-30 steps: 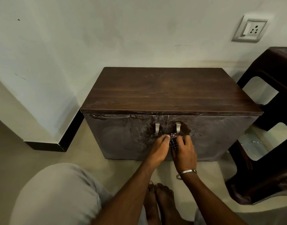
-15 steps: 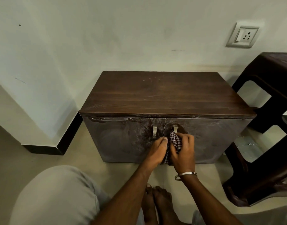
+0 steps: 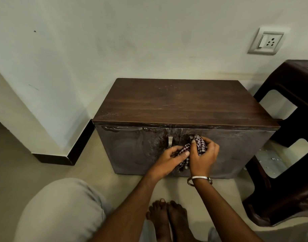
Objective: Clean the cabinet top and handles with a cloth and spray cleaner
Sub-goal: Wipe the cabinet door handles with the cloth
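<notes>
Head view: looking down at a low dark wooden cabinet (image 3: 184, 105) standing on the floor against a pale wall.
Cloth: a checked cloth (image 3: 196, 145) is bunched in front of the cabinet doors, over the right door's metal handle, which is mostly hidden behind it.
Right hand: the right hand (image 3: 204, 158) has its fingers curled round the cloth, gripping it against the door; a metal bangle (image 3: 199, 179) sits on that wrist.
Left hand: the left hand (image 3: 169, 160) pinches the cloth's lower part with its thumb and curled fingers, just beside the right hand.
Left handle: the left door's metal handle (image 3: 170, 142) is bare, just above the left hand.
Cabinet top: dark wood with faint pale streaks.
Surroundings: a wall socket (image 3: 265, 41) up right, a dark plastic stool (image 3: 292, 154) beside the cabinet, bare feet (image 3: 169, 217) on the floor.
</notes>
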Action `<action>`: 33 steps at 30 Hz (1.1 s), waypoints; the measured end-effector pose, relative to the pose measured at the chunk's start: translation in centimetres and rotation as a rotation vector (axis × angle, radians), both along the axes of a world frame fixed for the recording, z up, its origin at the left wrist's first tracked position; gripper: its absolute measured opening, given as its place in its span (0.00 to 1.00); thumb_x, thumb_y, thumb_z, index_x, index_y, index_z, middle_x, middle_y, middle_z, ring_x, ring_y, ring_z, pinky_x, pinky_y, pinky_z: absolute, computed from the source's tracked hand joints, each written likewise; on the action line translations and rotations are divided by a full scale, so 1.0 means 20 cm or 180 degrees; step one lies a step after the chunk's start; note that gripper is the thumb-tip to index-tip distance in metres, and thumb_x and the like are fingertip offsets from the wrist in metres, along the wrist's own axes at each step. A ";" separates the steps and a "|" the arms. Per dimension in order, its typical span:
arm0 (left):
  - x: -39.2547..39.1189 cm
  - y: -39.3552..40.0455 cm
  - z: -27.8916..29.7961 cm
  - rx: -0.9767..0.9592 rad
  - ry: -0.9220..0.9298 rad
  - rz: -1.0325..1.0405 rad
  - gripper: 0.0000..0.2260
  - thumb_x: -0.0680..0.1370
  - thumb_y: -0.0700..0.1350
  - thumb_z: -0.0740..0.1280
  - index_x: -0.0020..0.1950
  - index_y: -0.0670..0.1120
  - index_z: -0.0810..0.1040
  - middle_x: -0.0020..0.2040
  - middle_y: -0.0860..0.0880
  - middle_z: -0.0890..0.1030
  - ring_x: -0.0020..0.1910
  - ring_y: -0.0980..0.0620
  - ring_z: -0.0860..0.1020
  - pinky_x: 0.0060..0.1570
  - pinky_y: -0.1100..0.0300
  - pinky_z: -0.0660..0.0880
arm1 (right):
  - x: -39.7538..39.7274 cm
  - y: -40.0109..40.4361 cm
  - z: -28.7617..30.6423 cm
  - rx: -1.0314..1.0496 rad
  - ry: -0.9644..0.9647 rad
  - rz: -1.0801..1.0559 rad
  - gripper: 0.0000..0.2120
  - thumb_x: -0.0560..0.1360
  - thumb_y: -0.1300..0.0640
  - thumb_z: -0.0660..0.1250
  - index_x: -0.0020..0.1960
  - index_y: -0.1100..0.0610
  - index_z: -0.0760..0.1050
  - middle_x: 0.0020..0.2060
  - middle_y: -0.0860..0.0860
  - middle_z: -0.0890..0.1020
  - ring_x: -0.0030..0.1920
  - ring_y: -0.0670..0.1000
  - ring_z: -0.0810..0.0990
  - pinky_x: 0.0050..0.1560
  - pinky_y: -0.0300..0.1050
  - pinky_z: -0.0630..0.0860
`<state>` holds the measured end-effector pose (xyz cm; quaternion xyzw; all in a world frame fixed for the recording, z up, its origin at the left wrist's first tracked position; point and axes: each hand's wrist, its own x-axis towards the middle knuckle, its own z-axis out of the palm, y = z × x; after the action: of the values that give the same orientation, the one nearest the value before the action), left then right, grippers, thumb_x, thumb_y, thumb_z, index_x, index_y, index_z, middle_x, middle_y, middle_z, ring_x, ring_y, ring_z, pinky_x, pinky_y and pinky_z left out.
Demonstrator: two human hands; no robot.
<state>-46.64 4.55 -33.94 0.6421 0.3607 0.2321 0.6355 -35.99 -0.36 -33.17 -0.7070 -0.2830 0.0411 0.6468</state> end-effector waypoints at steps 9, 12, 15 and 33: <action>-0.01 0.02 -0.02 0.0230 0.0081 0.0645 0.05 0.82 0.45 0.62 0.54 0.49 0.77 0.52 0.49 0.81 0.54 0.51 0.80 0.53 0.59 0.78 | -0.09 -0.02 -0.02 0.0120 0.0131 0.0366 0.11 0.76 0.55 0.67 0.57 0.56 0.74 0.54 0.51 0.73 0.51 0.40 0.73 0.53 0.30 0.68; -0.07 0.04 -0.03 0.0187 0.0146 0.1111 0.08 0.82 0.40 0.58 0.57 0.47 0.76 0.52 0.50 0.80 0.52 0.53 0.78 0.46 0.68 0.73 | -0.14 -0.01 -0.05 0.0188 -0.0032 0.0841 0.08 0.77 0.58 0.66 0.55 0.51 0.73 0.52 0.49 0.75 0.53 0.37 0.74 0.55 0.29 0.70; -0.12 0.05 -0.02 0.0087 0.0134 0.1596 0.09 0.82 0.40 0.57 0.58 0.45 0.76 0.50 0.49 0.79 0.45 0.57 0.77 0.42 0.67 0.72 | -0.18 0.02 -0.08 0.0098 0.0155 0.1043 0.10 0.77 0.62 0.64 0.57 0.53 0.73 0.52 0.49 0.77 0.54 0.44 0.76 0.54 0.37 0.73; -0.11 0.11 -0.07 -0.0487 0.0063 0.2389 0.09 0.82 0.43 0.57 0.47 0.49 0.76 0.52 0.44 0.80 0.53 0.44 0.78 0.57 0.48 0.76 | -0.20 0.10 -0.10 -0.0681 -0.0665 0.0762 0.15 0.75 0.51 0.68 0.57 0.59 0.73 0.52 0.51 0.75 0.51 0.43 0.72 0.51 0.36 0.69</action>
<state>-48.79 6.73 -35.31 0.4182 0.5931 0.4148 0.5488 -40.04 1.72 -35.22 -0.7335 -0.4248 0.0740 0.5254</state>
